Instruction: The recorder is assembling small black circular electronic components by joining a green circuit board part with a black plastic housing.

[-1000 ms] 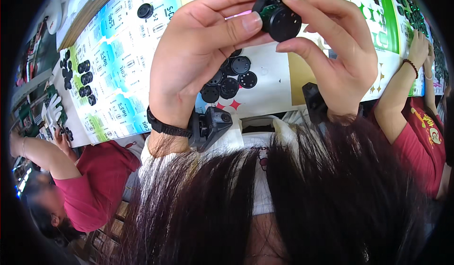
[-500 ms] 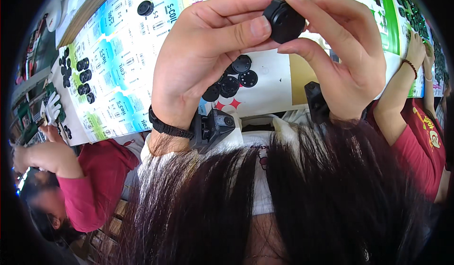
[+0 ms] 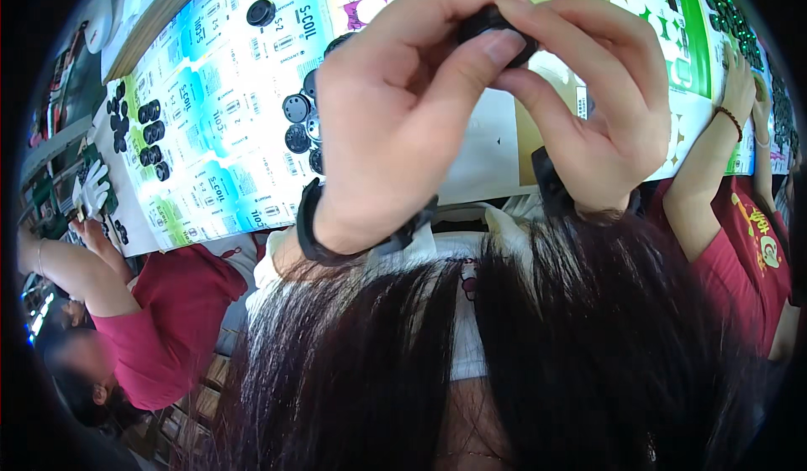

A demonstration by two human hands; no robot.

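Black round part (image 3: 496,24) pinched between left hand (image 3: 403,126) and right hand (image 3: 597,110).

Your raised hands block the middle of the surface (image 3: 496,147). Black round parts (image 3: 298,122) crowd just left of them, and more (image 3: 139,126) lie toward the left edge. Co-workers' arms (image 3: 710,164) close both sides; the printed strip between the clusters lies bare.
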